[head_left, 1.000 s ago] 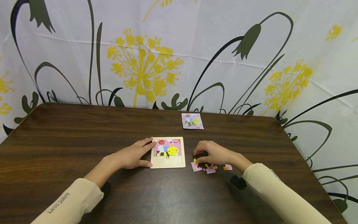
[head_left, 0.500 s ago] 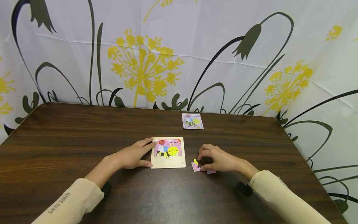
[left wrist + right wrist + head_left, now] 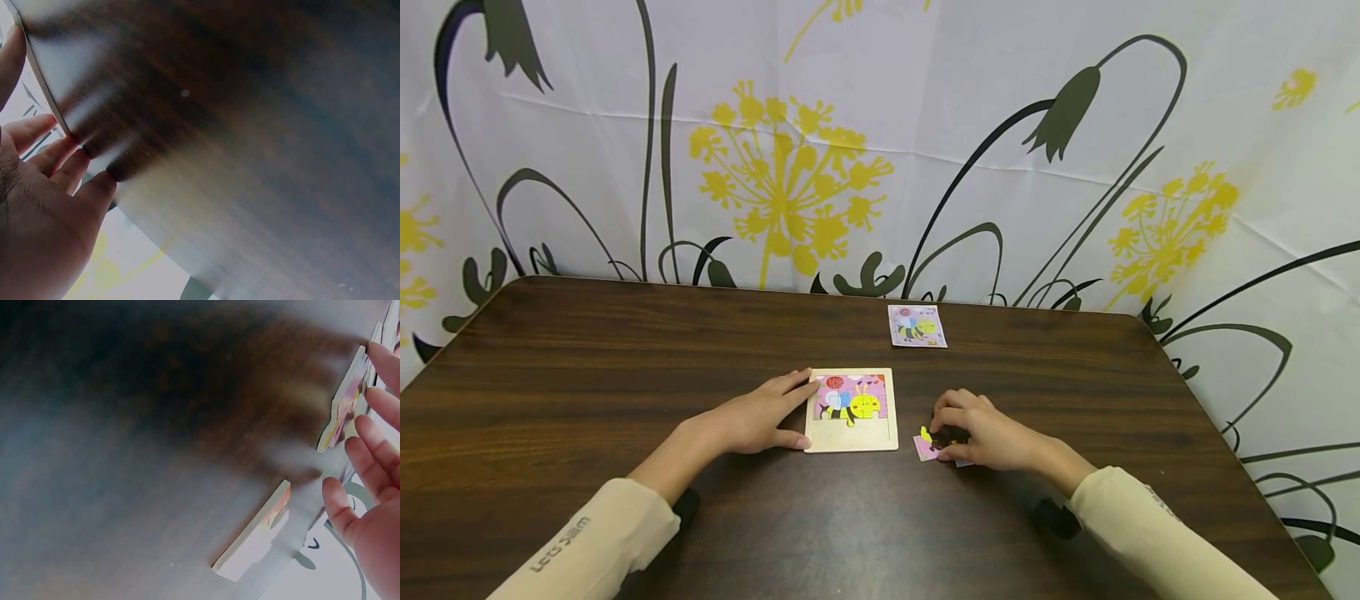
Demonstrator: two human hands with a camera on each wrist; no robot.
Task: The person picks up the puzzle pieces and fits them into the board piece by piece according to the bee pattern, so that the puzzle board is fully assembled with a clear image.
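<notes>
In the head view a wooden puzzle tray (image 3: 853,437) lies mid-table, its upper part filled with jigsaw pieces (image 3: 863,407) that show a bee. My left hand (image 3: 747,421) rests along its left side, fingertips on the top-left corner and thumb at the lower-left edge. To the right, my right hand (image 3: 992,433) is low over loose jigsaw pieces (image 3: 927,448), its fingers bent loosely and partly hiding them. In the right wrist view the fingertips meet a loose piece (image 3: 342,403); no grip on it shows clearly. Another piece (image 3: 255,536) lies apart, beyond the little finger.
A small printed picture (image 3: 917,326) of the same bee lies behind the tray, near the far edge of the brown table (image 3: 625,358). A flowered curtain (image 3: 970,108) hangs right behind the table.
My right hand has shifted slightly right and lower since a second ago, covering more of the loose pieces. The left hand and the tray stay where they were.
</notes>
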